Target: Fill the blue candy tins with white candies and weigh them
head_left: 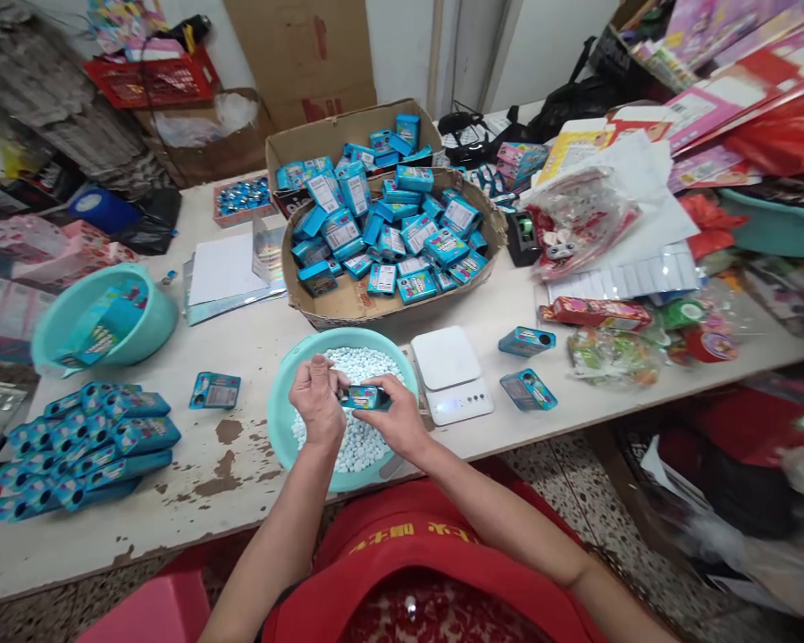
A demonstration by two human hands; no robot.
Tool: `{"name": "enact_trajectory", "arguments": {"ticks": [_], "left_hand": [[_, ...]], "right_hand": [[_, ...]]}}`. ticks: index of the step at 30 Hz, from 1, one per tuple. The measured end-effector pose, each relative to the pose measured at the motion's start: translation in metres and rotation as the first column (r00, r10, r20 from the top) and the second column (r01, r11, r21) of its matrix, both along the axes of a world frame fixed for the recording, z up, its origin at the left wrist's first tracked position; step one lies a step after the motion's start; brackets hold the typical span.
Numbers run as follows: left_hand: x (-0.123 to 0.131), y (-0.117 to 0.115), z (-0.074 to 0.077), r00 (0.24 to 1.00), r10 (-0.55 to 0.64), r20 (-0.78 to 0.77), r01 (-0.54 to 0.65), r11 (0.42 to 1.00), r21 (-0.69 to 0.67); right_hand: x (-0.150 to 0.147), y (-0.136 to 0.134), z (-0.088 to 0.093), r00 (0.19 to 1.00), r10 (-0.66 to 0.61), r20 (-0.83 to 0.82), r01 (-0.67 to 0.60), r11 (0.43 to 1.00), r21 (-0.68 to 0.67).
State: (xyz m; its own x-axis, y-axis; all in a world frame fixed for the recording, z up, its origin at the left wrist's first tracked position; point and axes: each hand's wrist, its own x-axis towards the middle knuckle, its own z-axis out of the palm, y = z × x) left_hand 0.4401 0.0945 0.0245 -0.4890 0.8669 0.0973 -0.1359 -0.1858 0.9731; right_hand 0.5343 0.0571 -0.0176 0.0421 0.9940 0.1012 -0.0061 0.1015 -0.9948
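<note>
Over a turquoise basin (282, 429) of small pale pellets (362, 444), both hands meet at a small blue printed box (362, 396). My right hand (400, 418) grips the box's right end between thumb and fingers. At its left end is my left hand (320, 402), closed with the thumb up; what its fingers hold is hidden. A white digital scale (450, 371) stands right of the basin. Two similar blue boxes, an upper box (526, 340) and a lower box (529, 390), lie beyond the scale. Another blue box (215, 391) lies left of the basin.
Stacked blue boxes (87, 446) fill the table's left end, below a second turquoise basin (154, 313). Behind the pellets stands a cardboard carton (335, 313) heaped with blue boxes. Bagged goods and papers (616, 268) crowd the right side. A pink stool (154, 607) is below the front edge.
</note>
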Motion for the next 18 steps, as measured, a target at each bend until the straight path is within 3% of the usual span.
{"name": "enact_trajectory", "arguments": {"ticks": [4,8,11,13,15,16,18], "left_hand": [[0.001,0.000,0.010,0.998,-0.044,0.038,0.044,0.999,-0.004],[-0.010,0.000,0.024,0.997,-0.073,0.040,0.071,0.997,0.039],[-0.035,0.003,0.006,0.977,-0.080,-0.196,0.075,0.997,-0.029],[-0.055,0.003,-0.021,0.844,-0.216,-0.491,0.121,0.968,-0.219],[-0.070,0.002,-0.048,0.601,-0.345,-0.721,0.098,0.927,-0.362],[-0.074,0.001,-0.058,0.497,-0.354,-0.793,0.066,0.926,-0.372],[-0.073,0.005,-0.069,0.379,-0.278,-0.883,0.029,0.957,-0.289]], "right_hand": [[0.004,-0.001,0.004,1.000,-0.004,-0.005,0.004,1.000,-0.020],[0.030,-0.010,0.010,0.995,-0.019,-0.098,0.015,0.999,-0.039],[0.058,-0.013,0.007,0.989,-0.099,-0.106,0.090,0.992,-0.084],[0.078,-0.011,0.000,0.986,-0.141,-0.094,0.130,0.985,-0.111],[0.099,-0.007,-0.011,0.976,-0.201,-0.082,0.191,0.974,-0.122],[0.108,-0.003,-0.018,0.967,-0.246,-0.074,0.235,0.964,-0.125],[0.125,0.007,-0.034,0.941,-0.336,-0.045,0.328,0.935,-0.134]]}}
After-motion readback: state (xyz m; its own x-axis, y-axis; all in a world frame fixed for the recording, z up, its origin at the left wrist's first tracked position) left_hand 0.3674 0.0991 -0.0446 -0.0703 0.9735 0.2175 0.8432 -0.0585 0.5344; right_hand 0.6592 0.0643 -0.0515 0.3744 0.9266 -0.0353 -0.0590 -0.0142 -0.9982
